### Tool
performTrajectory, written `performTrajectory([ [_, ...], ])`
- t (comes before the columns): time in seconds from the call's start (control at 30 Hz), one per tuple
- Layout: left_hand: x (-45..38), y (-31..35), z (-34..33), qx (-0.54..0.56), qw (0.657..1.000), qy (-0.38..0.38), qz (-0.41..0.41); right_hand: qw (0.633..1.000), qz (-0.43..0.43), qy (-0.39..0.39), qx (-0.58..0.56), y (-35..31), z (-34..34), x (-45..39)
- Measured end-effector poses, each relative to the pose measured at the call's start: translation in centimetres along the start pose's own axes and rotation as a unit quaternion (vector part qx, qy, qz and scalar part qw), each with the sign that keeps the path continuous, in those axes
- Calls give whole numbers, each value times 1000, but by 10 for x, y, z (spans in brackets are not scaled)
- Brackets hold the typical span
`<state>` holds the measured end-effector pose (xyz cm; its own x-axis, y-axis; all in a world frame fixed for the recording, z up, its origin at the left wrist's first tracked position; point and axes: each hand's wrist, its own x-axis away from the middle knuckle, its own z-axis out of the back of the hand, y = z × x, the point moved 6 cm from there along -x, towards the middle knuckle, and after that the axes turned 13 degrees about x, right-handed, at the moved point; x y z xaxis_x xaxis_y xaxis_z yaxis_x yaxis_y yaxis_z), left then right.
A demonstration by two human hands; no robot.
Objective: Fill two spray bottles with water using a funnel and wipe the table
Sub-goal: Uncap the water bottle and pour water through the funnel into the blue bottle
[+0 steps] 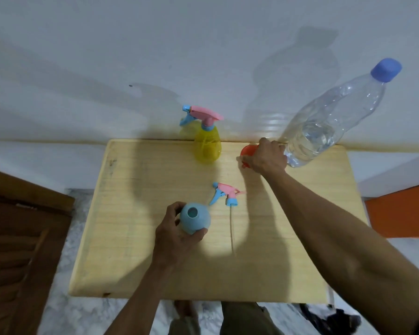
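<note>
Fingers [264,153] of right hand grip funnel [248,151]; left hand [177,228] holds opened blue bottle [194,220]. Filling not begun.

2 bare forearms reach in from the near edge, both uncovered from elbow to wrist, with no watch, band or ring to be seen on either. The left hand [177,234] and the right hand [264,157] are bare, no gloves. At the near right corner a dark bit of sleeve edge shows at the upper arm. Below the arms, the legs wear olive-khaki trousers [242,317], and a bare foot [183,308] shows at the near edge
</note>
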<state>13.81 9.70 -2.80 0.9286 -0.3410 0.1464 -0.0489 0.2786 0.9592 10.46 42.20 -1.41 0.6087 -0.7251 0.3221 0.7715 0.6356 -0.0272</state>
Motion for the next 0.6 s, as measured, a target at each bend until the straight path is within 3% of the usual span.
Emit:
performTrajectory([
  [0.1, -1, -3, 0, 1, 1000, 3, 7, 999, -4, -34, 9, -2, -6, -11],
  [0.23, -1, -5, -1, 0, 1000, -2, 6, 1000, -2, -22, -22, 0, -6, -15],
  [0.37, 0, -2, 0, -2, 1000, -6, 1, 980, 30, -8, -197, 7, 0, 0],
  [0.43, 1, -1, 0, -3, 1000, -9, 1, 930, 35, -34, -364, 11, 6, 25],
  [0.5, 1, -1, 1, -1, 1000, -13, 4, 857, 45, -85, -507, 11, 11, 59],
  [0.6, 1, -3, 3, 0, 1000, -14, 11, 776, 72, -125, -614, 4, 22, 107],
])
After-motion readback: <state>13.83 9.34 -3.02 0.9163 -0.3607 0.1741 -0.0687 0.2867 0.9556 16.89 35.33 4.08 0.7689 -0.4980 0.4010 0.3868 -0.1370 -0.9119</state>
